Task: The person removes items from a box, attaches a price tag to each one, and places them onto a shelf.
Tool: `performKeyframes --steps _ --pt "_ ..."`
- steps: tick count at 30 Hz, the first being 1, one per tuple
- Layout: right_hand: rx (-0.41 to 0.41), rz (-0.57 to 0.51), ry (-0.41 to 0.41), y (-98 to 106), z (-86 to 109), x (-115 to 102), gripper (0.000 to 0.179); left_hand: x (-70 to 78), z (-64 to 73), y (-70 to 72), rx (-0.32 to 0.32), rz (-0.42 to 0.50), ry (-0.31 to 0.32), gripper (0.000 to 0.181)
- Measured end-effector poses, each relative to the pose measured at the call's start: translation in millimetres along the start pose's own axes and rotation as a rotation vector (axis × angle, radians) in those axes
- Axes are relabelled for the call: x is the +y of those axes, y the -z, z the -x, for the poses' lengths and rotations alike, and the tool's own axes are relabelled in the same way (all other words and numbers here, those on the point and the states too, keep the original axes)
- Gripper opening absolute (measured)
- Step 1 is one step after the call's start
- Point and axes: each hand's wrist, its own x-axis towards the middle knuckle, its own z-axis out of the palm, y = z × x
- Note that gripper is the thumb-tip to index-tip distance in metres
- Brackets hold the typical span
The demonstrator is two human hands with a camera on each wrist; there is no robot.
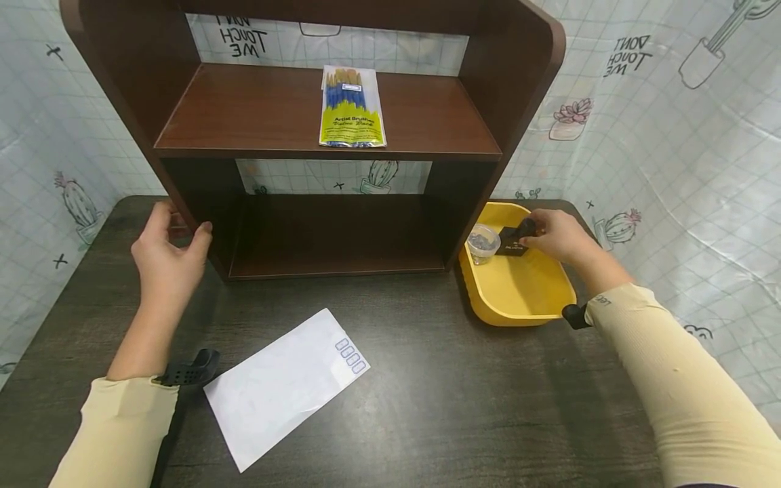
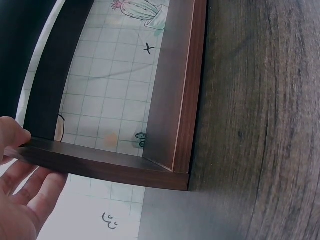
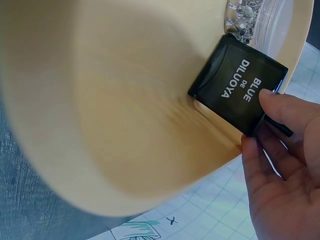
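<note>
By the right hand [image 1: 557, 234], a glossy, square black bottle [image 3: 241, 82] lettered "BLUE DE DILUOYA" is pinched between thumb and fingers along one edge. It is held within a smooth, round-cornered yellow plastic tub [image 1: 529, 281], just beside a clear round container [image 1: 483, 242] of small shiny pieces. By the left hand [image 1: 169, 256], the flat side panel [image 2: 122, 170] of a brown wood-grained shelf unit [image 1: 335, 234] is gripped.

Evenly bright in the head view, with soft glare on the surface [image 1: 396, 413], dim low inside the shelf unit [image 1: 262, 112]. Near-black at upper left in the left wrist view. Blurred along the near wall of the yellow bin [image 3: 125, 150] in the right wrist view, shadowed within.
</note>
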Motion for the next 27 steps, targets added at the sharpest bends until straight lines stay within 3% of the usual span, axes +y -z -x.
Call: performKeyframes --steps 11,27 --pt "0.01 0.014 0.002 0.3 0.0 -1.4 0.03 -0.1 -0.2 0.6 0.0 0.005 -0.006 0.031" --pt "0.001 0.008 0.012 2.3 3.2 0.8 0.045 0.6 0.0 0.9 -0.004 0.007 -0.01 0.031"
